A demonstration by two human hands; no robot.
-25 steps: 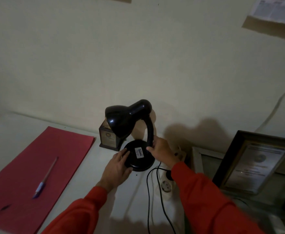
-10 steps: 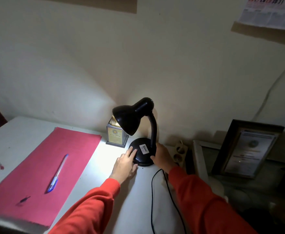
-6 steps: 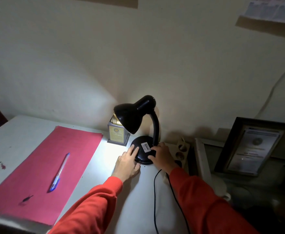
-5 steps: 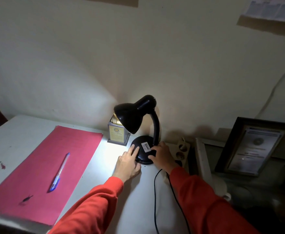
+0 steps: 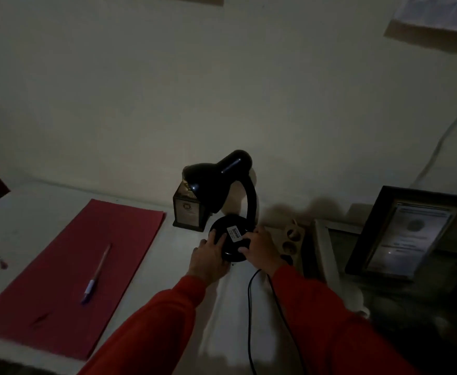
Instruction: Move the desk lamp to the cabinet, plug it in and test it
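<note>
A black desk lamp stands upright on the white cabinet top by the wall, and its shade is dark. My left hand lies flat against the left side of its round base, fingers spread. My right hand rests on the base's right front edge, a fingertip pressed on it. The lamp's black cord runs from the base toward me between my red sleeves. A beige power strip lies just right of the base.
A small boxy trophy stands behind the lamp's shade. A red folder with a pen on it lies to the left. Two picture frames lean at the right. The scene is dim.
The lamp was lit half a second ago and is now off, so the whole scene has gone dark. Both hands stay on the base.
</note>
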